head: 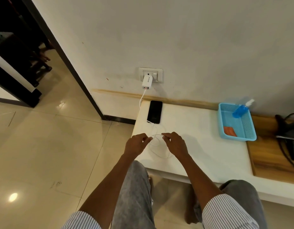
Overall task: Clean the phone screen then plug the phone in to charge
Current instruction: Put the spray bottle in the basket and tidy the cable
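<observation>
The phone lies face-up on the white surface with the cable seemingly already plugged into it and the charger, while left hand and right hand each pinch the slack, so little seems left.

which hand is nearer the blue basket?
Right. The right hand pinches the white cable mid-table, left of the blue basket; the left hand pinches the cable further left, at the table's edge.
</observation>
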